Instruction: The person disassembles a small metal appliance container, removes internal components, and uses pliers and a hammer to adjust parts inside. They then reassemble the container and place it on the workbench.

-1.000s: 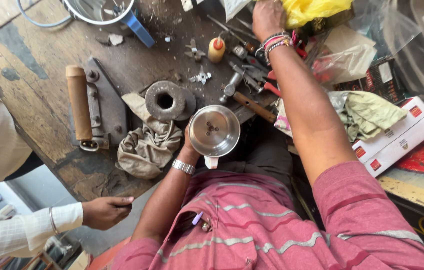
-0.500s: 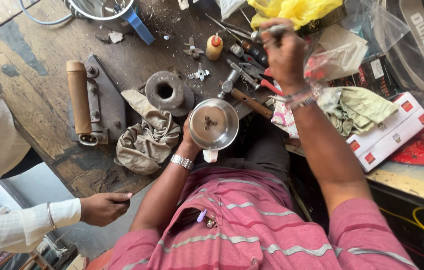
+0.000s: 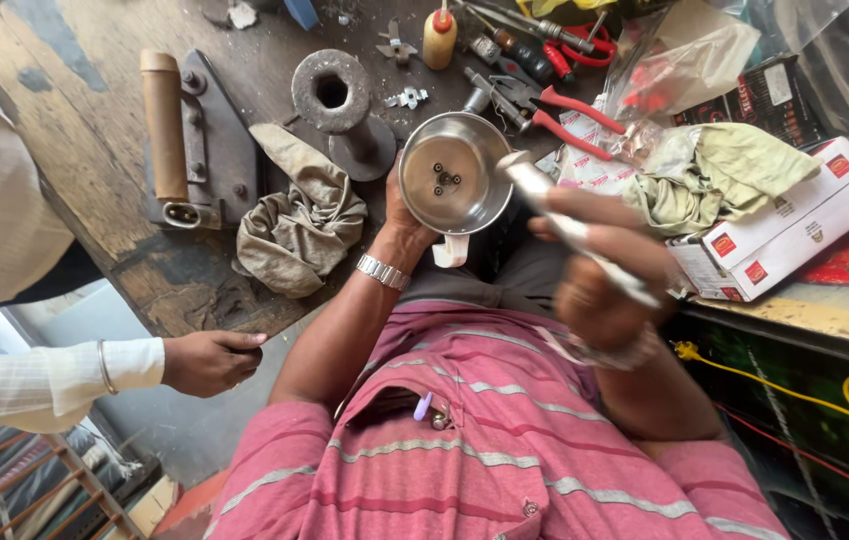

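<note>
Your left hand (image 3: 406, 222) grips a round steel jar (image 3: 455, 185) from behind, fingers wrapped on its far side, holding it above your lap at the edge of the wooden surface (image 3: 124, 250); the jar's mouth faces you and shows only a small bladed hub at its bottom, nothing else in it; a white handle stub hangs beneath it; your right hand (image 3: 599, 275) is closed on a blurred metal tool (image 3: 569, 228), its tip at the jar's rim; on the surface lie a crumpled cloth (image 3: 299, 225), a heavy metal ring (image 3: 331, 92), red-handled pliers (image 3: 564, 110) and a small squeeze bottle (image 3: 440, 36); a white and red carton (image 3: 794, 225) carries a yellowish rag (image 3: 719, 170); another person's hand (image 3: 209, 360) rests at the surface's edge.
</note>
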A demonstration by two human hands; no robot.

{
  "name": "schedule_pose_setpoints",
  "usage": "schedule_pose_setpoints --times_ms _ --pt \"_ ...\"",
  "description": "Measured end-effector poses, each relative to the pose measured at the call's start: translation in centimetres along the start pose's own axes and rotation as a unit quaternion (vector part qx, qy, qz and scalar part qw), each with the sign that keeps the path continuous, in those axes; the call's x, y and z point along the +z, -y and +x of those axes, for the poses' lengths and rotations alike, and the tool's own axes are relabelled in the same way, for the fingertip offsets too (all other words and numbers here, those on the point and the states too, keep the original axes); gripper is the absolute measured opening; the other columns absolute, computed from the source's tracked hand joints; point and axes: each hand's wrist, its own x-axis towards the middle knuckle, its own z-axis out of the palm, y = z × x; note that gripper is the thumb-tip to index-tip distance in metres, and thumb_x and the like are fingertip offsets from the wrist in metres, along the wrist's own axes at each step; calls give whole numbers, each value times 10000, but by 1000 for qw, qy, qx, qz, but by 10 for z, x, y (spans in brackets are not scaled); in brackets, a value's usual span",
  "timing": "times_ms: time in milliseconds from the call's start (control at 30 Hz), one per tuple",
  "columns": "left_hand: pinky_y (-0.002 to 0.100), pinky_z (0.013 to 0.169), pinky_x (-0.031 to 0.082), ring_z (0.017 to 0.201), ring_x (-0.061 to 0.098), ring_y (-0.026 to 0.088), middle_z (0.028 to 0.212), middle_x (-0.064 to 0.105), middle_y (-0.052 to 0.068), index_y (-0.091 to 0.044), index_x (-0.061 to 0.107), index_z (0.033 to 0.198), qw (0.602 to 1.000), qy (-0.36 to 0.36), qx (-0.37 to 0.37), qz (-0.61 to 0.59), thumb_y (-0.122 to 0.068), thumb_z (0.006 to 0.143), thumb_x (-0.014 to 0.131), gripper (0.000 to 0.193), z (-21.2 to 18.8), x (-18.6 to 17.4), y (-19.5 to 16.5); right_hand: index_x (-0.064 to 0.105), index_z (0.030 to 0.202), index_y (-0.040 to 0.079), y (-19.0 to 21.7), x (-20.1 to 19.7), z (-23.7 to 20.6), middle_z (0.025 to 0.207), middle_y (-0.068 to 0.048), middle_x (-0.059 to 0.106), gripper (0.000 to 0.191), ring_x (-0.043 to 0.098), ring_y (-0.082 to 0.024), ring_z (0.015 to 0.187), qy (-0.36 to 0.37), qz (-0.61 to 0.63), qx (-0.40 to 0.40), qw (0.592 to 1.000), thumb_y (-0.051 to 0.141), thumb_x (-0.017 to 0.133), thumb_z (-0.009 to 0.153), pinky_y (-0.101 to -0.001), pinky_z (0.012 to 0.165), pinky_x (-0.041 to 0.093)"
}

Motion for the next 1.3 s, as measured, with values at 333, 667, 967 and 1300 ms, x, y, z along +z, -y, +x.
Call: schedule_pose_setpoints --times_ms 333,667,967,1300 --pt "537 996 566 1162 649 369 1282 629 242 6 539 1373 996 -62 2 58 -600 1012 313 740 -4 -4 17 476 1267 61 27 -21 -38 1300 -157 682 226 704 -191 993 -29 41 112 992 242 520 1139 -302 861 618" --pt "522 957 578 1087 681 368 1245 656 226 31 574 1332 997 -46 3 54 -604 1026 297 758 17 17 26 488 1221 45 13 -32 -35 1257 -173 654 252 684 -232 1005 -2 -9 115 993 282 496 1137 -336 897 591" --pt "516 942 587 1082 674 368 1211 669 235 41 599 1298 998 1 15 58 -536 1034 336 687 34 27 16 518 1220 30 -3 -27 -12 1231 -154 685 188 705 -265 1060 42 -55 90 994 193 531 1127 -332 937 580" --pt "510 911 601 1062 680 348 1174 681 210 5 636 1227 999 -2 7 54 -514 976 342 647 30 29 13 505 1235 13 -12 -14 -12 1235 -183 643 214 658 -293 1196 -12 3 90 996 170 538 1093 -454 1056 565"
